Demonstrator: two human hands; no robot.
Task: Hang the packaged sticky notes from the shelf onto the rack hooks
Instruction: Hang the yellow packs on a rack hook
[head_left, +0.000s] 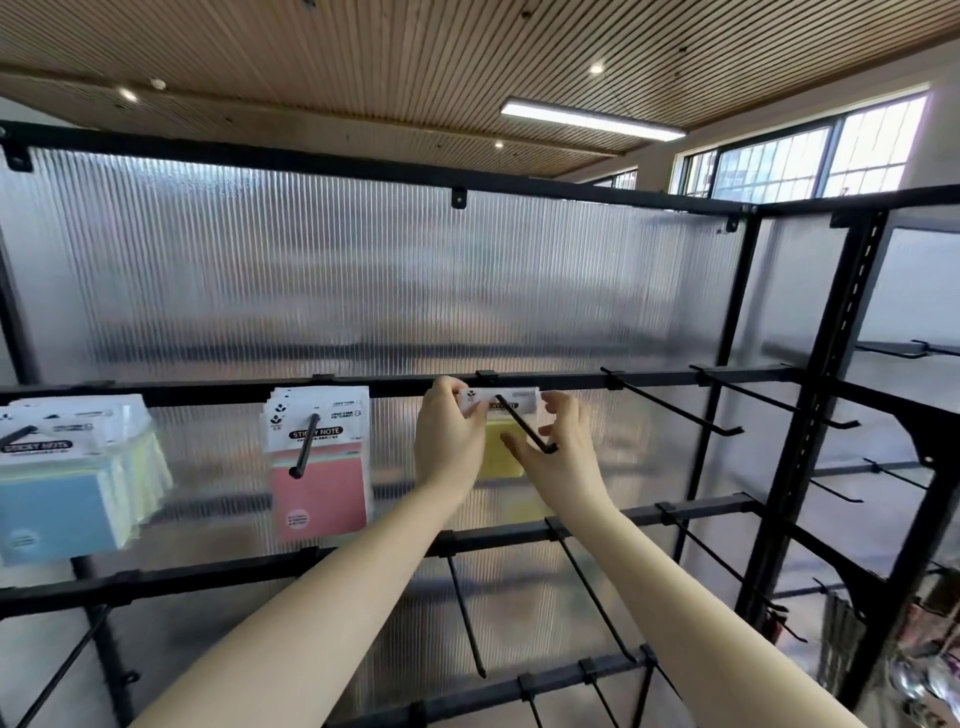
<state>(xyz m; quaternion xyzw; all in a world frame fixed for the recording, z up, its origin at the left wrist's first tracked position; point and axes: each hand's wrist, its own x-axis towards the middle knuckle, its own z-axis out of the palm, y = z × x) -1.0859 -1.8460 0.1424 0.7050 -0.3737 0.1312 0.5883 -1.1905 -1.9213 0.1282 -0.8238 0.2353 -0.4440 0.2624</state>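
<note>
Head view: left hand (448, 437) pinches yellow pack (503, 439) on hook (525, 423); right hand (558, 451) loosely open beside it.

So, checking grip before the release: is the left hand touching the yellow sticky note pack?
Touching. The head view shows the left hand pinching the yellow pack's white header at its left corner.

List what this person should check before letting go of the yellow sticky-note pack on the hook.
1. Hook passes through the yellow pack: ok.
2. Pack pushed back near the rail: ok.
3. Left hand holds the pack's top corner: ok.
4. Right hand free of the pack: cannot tell.
5. Pack hangs straight: cannot tell, hands cover it.
6. Pink packs on the neighbouring hook kept clear: ok.
</note>
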